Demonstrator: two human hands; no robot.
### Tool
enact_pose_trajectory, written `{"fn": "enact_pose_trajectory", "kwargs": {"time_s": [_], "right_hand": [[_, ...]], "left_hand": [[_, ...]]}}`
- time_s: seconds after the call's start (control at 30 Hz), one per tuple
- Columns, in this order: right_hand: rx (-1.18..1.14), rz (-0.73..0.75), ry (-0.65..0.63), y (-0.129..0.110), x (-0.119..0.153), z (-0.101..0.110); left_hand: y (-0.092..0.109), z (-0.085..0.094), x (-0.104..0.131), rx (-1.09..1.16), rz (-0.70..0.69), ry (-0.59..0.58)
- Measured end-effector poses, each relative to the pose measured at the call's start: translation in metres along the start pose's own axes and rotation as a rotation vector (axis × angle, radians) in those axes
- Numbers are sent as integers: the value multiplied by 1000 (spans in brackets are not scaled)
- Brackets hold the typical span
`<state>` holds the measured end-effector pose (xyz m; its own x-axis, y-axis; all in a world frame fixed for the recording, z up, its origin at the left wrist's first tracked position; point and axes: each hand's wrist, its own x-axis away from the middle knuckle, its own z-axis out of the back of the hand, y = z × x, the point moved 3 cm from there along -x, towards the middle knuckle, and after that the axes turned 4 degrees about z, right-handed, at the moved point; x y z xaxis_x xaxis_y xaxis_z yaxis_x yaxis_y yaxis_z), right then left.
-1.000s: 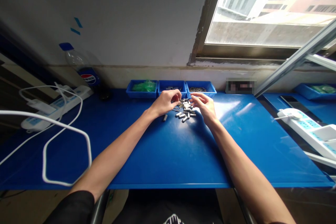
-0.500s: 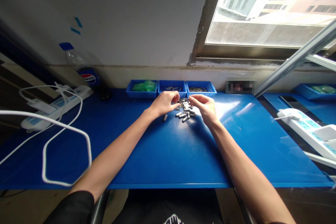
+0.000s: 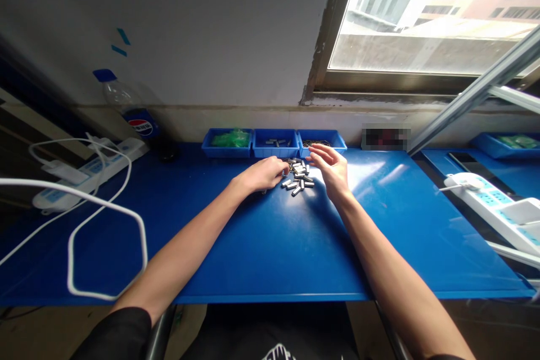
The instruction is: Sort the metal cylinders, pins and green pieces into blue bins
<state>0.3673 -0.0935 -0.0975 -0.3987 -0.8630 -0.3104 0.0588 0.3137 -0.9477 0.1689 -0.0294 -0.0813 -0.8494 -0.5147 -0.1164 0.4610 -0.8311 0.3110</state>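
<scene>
A loose pile of small silvery-grey metal pieces (image 3: 301,175) lies on the blue tabletop (image 3: 287,247), with several tiny brass-coloured bits at its left side. At that left edge, my left hand (image 3: 265,173) is low over the table, its fingers curled down and closed; whatever they grip is hidden. My right hand (image 3: 331,167) hovers just right of the pile, fingers apart and nothing visible between them. Behind the pile stand a middle blue bin (image 3: 275,152) with a few similar metal pieces and a right blue bin (image 3: 337,140) of thin dark metal parts.
A left blue bin (image 3: 226,153) holds green plastic. Further left are a cola bottle (image 3: 141,121), a white power strip (image 3: 95,169) and a looping white cable (image 3: 141,225). At right stand another power strip (image 3: 493,197) and a metal frame bar (image 3: 468,90).
My left hand has lowered to the table at the pile's left edge, fingers curling down. My right hand has lifted slightly and its fingers have spread.
</scene>
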Motion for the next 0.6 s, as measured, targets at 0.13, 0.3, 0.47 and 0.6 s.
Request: {"fn": "enact_pose_trajectory", "kwargs": {"time_s": [0.13,0.3,0.47,0.6], "right_hand": [[-12,-23,1,-1,0,0],[15,-58,-36,-3,2,-2],[9,-88,-97,-4,4,-5],[-9,-142,-169,-6,6,-9]], "left_hand": [[0,4,1,70,-21,61],[6,17,1,277,44,256],[9,22,1,472,86,364],[3,18,-1,673,130,403]]}}
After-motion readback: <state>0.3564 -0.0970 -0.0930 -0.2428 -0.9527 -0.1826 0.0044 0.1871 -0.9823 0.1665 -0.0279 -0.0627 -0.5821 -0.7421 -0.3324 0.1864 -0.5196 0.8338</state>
